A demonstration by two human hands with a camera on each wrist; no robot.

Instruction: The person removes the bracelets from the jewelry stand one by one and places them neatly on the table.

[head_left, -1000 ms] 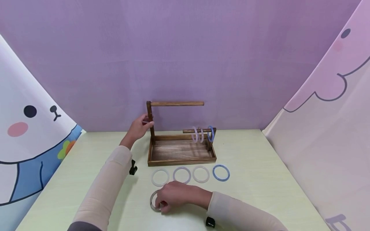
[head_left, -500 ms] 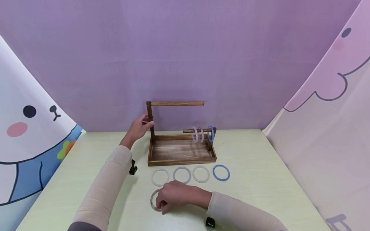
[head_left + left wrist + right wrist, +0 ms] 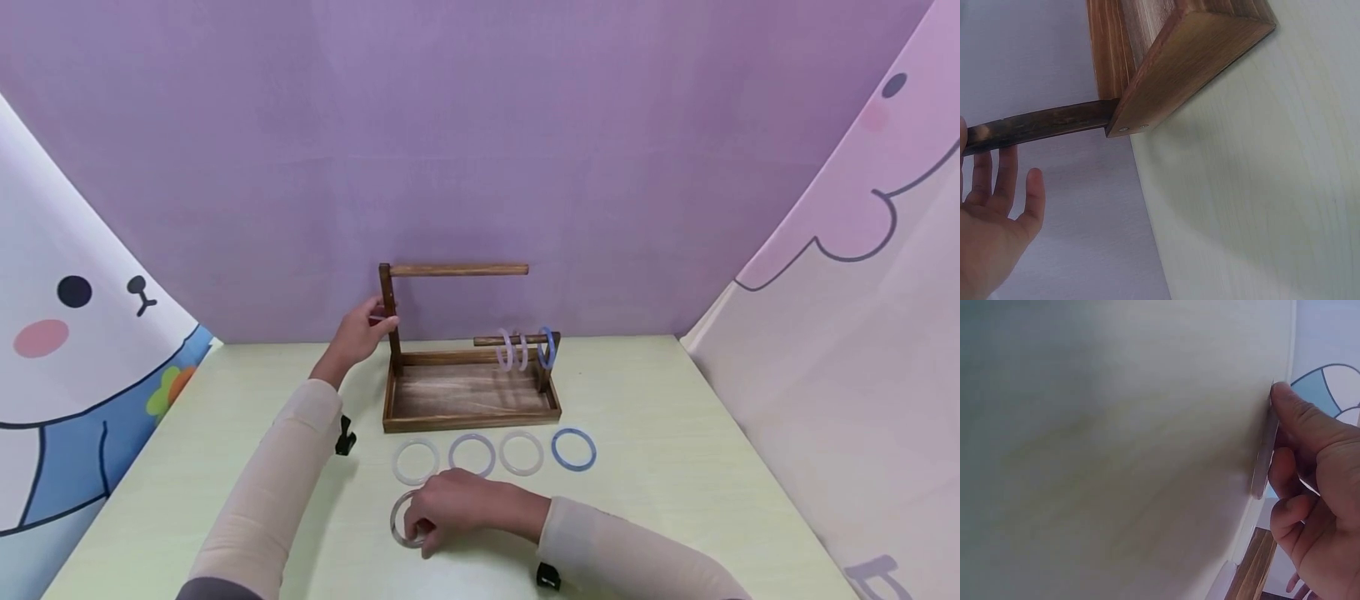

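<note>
In the head view my left hand (image 3: pixel 358 332) grips the tall left post of a dark wooden bracelet rack (image 3: pixel 472 421), thumb in front and fingers behind. The left wrist view shows the post (image 3: pixel 1054 122) running into this hand (image 3: pixel 991 231), with some fingers standing off it. Near the front, my right hand (image 3: pixel 453 510) pinches the right side of a grey bangle (image 3: pixel 396 521), which lies on the table. Edge-on in the right wrist view, the bangle (image 3: pixel 1264 453) sits between the thumb and fingers of that hand (image 3: pixel 1329 481); part of it is hidden.
Between rack and right hand lies a row of bangles: whitish (image 3: pixel 405 479), lilac (image 3: pixel 472 436), pinkish (image 3: pixel 521 472) and blue (image 3: pixel 573 468). Two pale purple bangles (image 3: pixel 522 354) and a blue bangle (image 3: pixel 547 350) hang on the rack's low bar. A long bar (image 3: pixel 461 270) juts rightward above.
Between the first two frames, the right hand and the grey bangle shift very slightly to the right. The left hand and the rack stay put.
</note>
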